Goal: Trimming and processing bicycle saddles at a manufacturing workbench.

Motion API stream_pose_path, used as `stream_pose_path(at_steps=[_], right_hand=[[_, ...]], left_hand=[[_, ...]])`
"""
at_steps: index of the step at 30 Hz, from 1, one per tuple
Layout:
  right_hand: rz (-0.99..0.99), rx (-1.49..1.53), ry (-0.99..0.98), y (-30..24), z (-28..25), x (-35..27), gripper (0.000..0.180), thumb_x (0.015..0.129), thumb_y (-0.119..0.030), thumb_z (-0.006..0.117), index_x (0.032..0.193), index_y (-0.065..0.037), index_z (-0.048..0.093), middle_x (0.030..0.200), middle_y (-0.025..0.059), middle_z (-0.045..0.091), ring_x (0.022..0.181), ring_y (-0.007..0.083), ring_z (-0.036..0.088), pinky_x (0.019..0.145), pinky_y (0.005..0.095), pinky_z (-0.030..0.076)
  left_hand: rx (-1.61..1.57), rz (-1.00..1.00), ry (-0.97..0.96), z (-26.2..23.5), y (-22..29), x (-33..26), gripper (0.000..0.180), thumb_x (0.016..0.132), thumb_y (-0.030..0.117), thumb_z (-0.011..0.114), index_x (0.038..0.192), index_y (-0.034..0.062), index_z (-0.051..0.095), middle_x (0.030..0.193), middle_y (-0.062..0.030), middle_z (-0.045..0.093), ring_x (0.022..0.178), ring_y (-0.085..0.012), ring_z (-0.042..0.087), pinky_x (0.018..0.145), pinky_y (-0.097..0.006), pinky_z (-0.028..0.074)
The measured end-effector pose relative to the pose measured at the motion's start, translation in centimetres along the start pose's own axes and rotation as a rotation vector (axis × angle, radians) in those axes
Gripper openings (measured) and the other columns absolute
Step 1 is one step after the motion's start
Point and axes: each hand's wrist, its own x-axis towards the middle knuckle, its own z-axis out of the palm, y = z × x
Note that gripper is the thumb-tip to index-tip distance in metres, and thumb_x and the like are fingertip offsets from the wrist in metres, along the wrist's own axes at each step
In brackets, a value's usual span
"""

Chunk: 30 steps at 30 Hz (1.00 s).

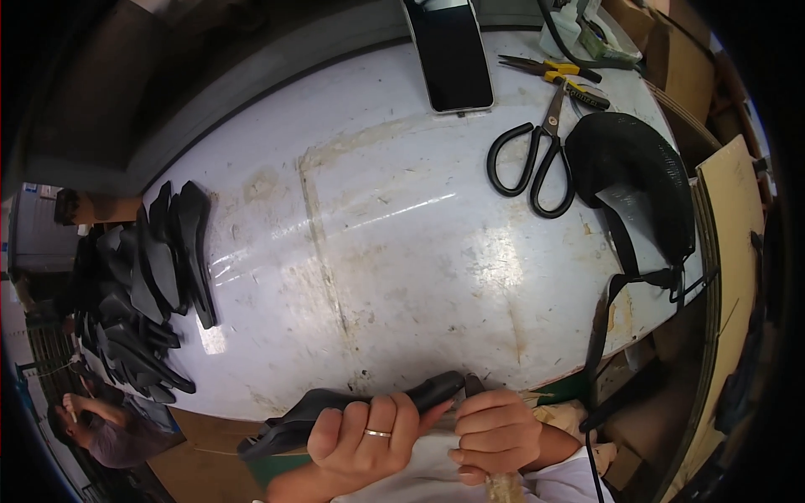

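My left hand, with a ring on one finger, is closed around a long, curved black moulded piece at the table's front edge. The piece lies slanted, its narrow end pointing right. Close beside it, my right hand is wrapped around a tool with a tan, wrapped-looking handle. The tool's short dark tip stands at the narrow end of the piece; whether they touch I cannot tell. A heap of similar black pieces sits at the table's left end.
On the worn white table lie black-handled scissors, yellow-and-black pliers, and a phone at the back. A black strapped item rests at the right, near cardboard. Another person is at far left.
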Motion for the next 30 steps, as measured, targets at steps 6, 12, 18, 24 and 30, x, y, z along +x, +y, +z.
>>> stream_pose_path(at_steps=[6,12,18,24,30], right_hand=[[0.764,0.368,-0.042,-3.6,-2.4,2.4,0.029,0.088,-0.011,0.079,0.108,0.006,0.068,0.095,0.0151,0.074,0.079,0.0286,0.071,0.078,0.0373,0.059],[0.852,0.216,0.084,-2.9,2.9,4.9,0.037,0.079,-0.006,0.086,0.110,0.007,0.070,0.104,0.0167,0.076,0.094,0.0293,0.073,0.082,0.0343,0.059],[0.636,0.233,-0.073,-2.0,3.4,5.8,0.026,0.080,-0.011,0.088,0.099,0.000,0.074,0.099,0.0252,0.074,0.085,0.0296,0.075,0.075,0.0371,0.060],[0.632,0.040,0.010,-3.4,8.8,5.0,0.053,0.075,-0.003,0.089,0.112,-0.006,0.050,0.101,0.0215,0.068,0.083,0.0255,0.071,0.073,0.0347,0.060],[0.593,-0.054,0.222,-3.7,10.0,4.3,0.066,0.071,-0.003,0.094,0.113,-0.005,0.042,0.090,0.0165,0.065,0.072,0.0194,0.068,0.065,0.0303,0.058]], left_hand=[[-0.060,-0.085,0.072,-1.9,-1.4,-1.7,0.046,0.087,0.056,0.074,0.073,0.0140,0.061,0.064,0.0052,0.048,0.057,-0.0145,0.043,0.072,-0.035,0.032],[-0.165,-0.116,0.088,-3.4,-2.6,-4.2,0.048,0.084,0.060,0.074,0.085,0.0126,0.067,0.076,0.0045,0.057,0.066,-0.0149,0.051,0.077,-0.036,0.035],[-0.152,-0.434,-0.117,-8.9,-6.3,-4.2,0.061,0.067,0.061,0.086,0.092,0.0096,0.067,0.089,-0.0047,0.059,0.081,-0.0251,0.057,0.080,-0.038,0.042],[-0.563,-0.580,0.010,-7.1,-7.3,-7.1,0.055,0.051,0.039,0.099,0.077,0.0098,0.061,0.074,-0.0032,0.053,0.065,-0.0229,0.051,0.053,-0.034,0.039],[-0.482,-0.596,0.049,-7.1,-6.6,-7.7,0.053,0.054,0.045,0.098,0.070,0.0111,0.060,0.064,-0.0003,0.048,0.053,-0.0200,0.047,0.049,-0.033,0.037]])
